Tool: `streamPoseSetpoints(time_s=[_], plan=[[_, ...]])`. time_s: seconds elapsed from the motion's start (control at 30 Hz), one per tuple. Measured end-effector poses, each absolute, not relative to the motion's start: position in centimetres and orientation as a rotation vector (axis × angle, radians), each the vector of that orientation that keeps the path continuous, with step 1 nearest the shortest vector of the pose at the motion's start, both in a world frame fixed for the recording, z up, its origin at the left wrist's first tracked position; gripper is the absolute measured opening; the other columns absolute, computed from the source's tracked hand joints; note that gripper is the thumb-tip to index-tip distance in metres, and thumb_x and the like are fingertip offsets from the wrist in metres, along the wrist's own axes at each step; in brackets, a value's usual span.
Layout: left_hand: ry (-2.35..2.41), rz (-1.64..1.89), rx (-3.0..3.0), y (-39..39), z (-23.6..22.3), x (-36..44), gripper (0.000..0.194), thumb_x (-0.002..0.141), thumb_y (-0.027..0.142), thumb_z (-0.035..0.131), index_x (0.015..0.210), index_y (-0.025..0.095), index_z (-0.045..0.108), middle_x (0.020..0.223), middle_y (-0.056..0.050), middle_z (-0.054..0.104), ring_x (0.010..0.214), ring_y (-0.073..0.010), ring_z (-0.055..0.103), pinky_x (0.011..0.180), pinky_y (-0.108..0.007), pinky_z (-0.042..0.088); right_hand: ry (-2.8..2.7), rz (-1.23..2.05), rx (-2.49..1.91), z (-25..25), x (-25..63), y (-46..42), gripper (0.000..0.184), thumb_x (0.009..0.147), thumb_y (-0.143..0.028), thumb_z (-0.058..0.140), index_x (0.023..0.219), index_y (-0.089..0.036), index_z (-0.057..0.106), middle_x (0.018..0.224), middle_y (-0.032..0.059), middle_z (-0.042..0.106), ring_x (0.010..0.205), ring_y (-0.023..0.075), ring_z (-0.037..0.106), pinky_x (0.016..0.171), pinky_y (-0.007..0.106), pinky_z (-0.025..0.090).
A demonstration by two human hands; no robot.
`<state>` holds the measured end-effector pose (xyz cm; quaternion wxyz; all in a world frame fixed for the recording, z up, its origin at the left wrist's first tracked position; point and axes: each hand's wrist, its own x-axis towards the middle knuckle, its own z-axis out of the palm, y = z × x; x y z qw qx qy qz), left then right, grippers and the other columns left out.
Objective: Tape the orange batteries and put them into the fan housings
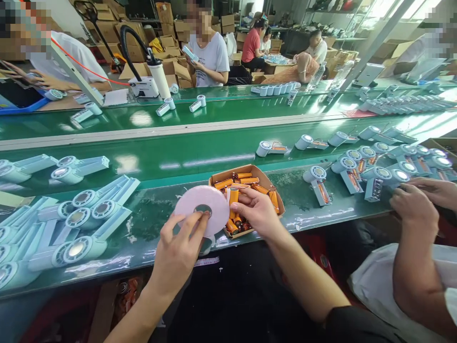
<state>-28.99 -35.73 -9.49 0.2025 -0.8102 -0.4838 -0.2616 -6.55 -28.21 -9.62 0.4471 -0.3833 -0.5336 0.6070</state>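
Note:
My left hand [183, 243] grips a flat roll of pale pink tape [185, 202], its fingers reaching into the centre hole. Pinched upright in my right hand [257, 209] is an orange battery cell [233, 195], close against the roll's right edge. A narrow white strip shows beside the cell; whether it is stuck to it I cannot tell. Just behind and below my right hand, a cardboard box [281, 206] holds several more orange cells [246, 180] with dark ends. The bench edge [150, 252] runs under both hands.
Light-blue fan housings with handles [85, 216] lie piled at the left. Further units with exposed wiring [317, 183] stand at the right, near a co-worker's hands [414, 205]. A green conveyor belt [200, 147] runs behind the bench. Other people work across the line.

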Motion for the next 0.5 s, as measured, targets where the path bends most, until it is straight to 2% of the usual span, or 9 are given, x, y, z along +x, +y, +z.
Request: streamPoseSetpoints(time_s=[0.07,0.13,0.2,0.27,0.3,0.33,0.4,0.5], plan=[[-1.407,-0.838,-2.222,-36.1,-9.9,-27.8,0.067,0.095,0.011,0.071,0.157,0.028,0.056,0.112,-0.006,0.078,0.109,-0.0303,0.057,0.113,-0.049,0.048,-1.047,1.412,-0.948,-10.6,-7.7,-28.6,0.056,0.081,-0.056,0.086,0.123,-0.023,0.071,0.112,0.0093,0.084,0.110,0.0292,0.079,0.103,0.048,0.063],[-1.429,-0.897,-2.303,-36.7,-10.6,-26.9,0.065,0.094,0.015,0.072,0.156,0.029,0.058,0.106,-0.007,0.077,0.103,-0.0291,0.059,0.109,-0.050,0.050,-0.938,1.342,-0.946,-10.5,-7.2,-28.1,0.050,0.081,-0.053,0.087,0.120,-0.024,0.072,0.114,0.0098,0.084,0.109,0.0292,0.079,0.100,0.047,0.066],[-1.431,-0.864,-2.475,-37.4,-11.6,-26.7,0.058,0.093,0.017,0.073,0.149,0.028,0.064,0.108,-0.008,0.077,0.101,-0.0276,0.061,0.103,-0.046,0.053,-0.907,1.226,-0.897,-9.1,-4.5,-26.9,0.035,0.084,-0.046,0.086,0.111,-0.027,0.074,0.113,0.0057,0.083,0.108,0.0244,0.079,0.092,0.039,0.068],[-1.493,-0.799,-2.576,-37.8,-12.6,-27.6,0.052,0.091,0.017,0.074,0.142,0.025,0.069,0.112,-0.009,0.077,0.106,-0.0283,0.062,0.101,-0.044,0.055,-0.809,0.994,-0.770,-7.2,-0.8,-25.4,0.015,0.090,-0.038,0.082,0.101,-0.031,0.077,0.114,-0.0008,0.082,0.106,0.0135,0.078,0.089,0.024,0.064],[-1.562,-0.765,-2.583,-37.8,-13.0,-28.6,0.052,0.090,0.018,0.076,0.141,0.024,0.070,0.116,-0.010,0.077,0.111,-0.0298,0.062,0.103,-0.045,0.055,-0.771,0.888,-0.716,-6.5,1.1,-24.7,0.009,0.090,-0.034,0.082,0.097,-0.032,0.077,0.113,-0.0031,0.082,0.104,0.0095,0.077,0.087,0.019,0.062],[-1.642,-0.734,-2.575,-37.6,-13.4,-29.9,0.052,0.089,0.022,0.078,0.141,0.023,0.070,0.119,-0.011,0.077,0.118,-0.0315,0.061,0.104,-0.046,0.055,-0.759,0.822,-0.702,-6.1,2.6,-24.1,0.008,0.090,-0.032,0.083,0.096,-0.032,0.078,0.114,-0.0036,0.081,0.102,0.0089,0.077,0.082,0.018,0.061],[-1.798,-0.674,-2.567,-37.2,-14.2,-33.3,0.055,0.089,0.031,0.080,0.142,0.024,0.068,0.127,-0.010,0.076,0.128,-0.0333,0.058,0.108,-0.048,0.055,-0.767,0.802,-0.805,-6.3,4.5,-23.7,0.018,0.084,-0.032,0.088,0.100,-0.034,0.081,0.111,-0.0001,0.081,0.096,0.0145,0.078,0.072,0.025,0.063],[-2.035,-0.682,-2.309,-37.0,-14.7,-38.7,0.044,0.097,0.041,0.071,0.137,0.024,0.071,0.130,-0.011,0.075,0.130,-0.0326,0.059,0.111,-0.051,0.053,-0.763,0.852,-1.103,-7.8,5.2,-25.1,0.028,0.066,-0.038,0.096,0.091,-0.036,0.084,0.107,0.0075,0.082,0.097,0.0287,0.080,0.086,0.052,0.064]])
